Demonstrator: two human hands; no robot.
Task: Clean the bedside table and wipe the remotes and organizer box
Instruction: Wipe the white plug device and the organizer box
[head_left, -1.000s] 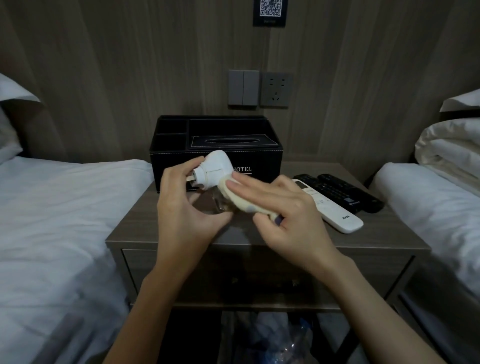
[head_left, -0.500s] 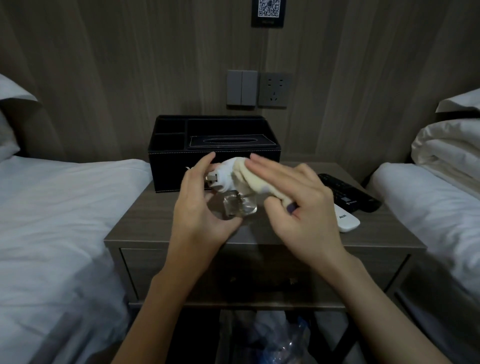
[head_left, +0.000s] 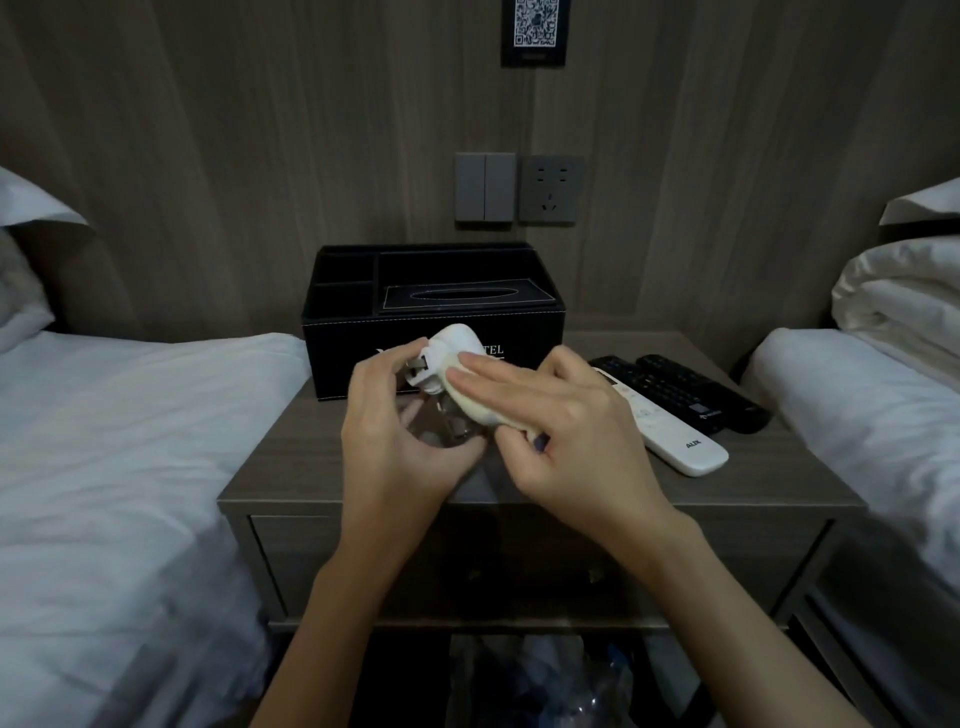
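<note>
- We hold a small white plastic plug-in device with a clear bottle under it (head_left: 457, 340) in our left hand (head_left: 400, 452). The fingers curl round its near and left side, and the thumb sits by the metal prongs.
- Our right hand (head_left: 566, 431) presses a folded pale cloth (head_left: 470, 400) against the device's right flank. The two long fingers lie nearly straight on top of the cloth, and the other fingers are curled under, pinching its near end.
- Half a second ago the cloth covered the rounded top. Now it has slid down and to the right, so the white dome shows bare again. We read this as one wiping stroke just finished on a side item.
- The black rectangular leather-look organizer box (head_left: 519, 327) stands at the far side of the grey-brown wooden bedside table (head_left: 291, 467), directly behind our hands.
- The long white remote (head_left: 670, 436) and the black remotes (head_left: 691, 389) lie side by side on the right of the table, and neither hand touches them.
- In our judgement the task's main items are still to be wiped: the box, the remotes and the tabletop. The device needs setting down first.
</note>
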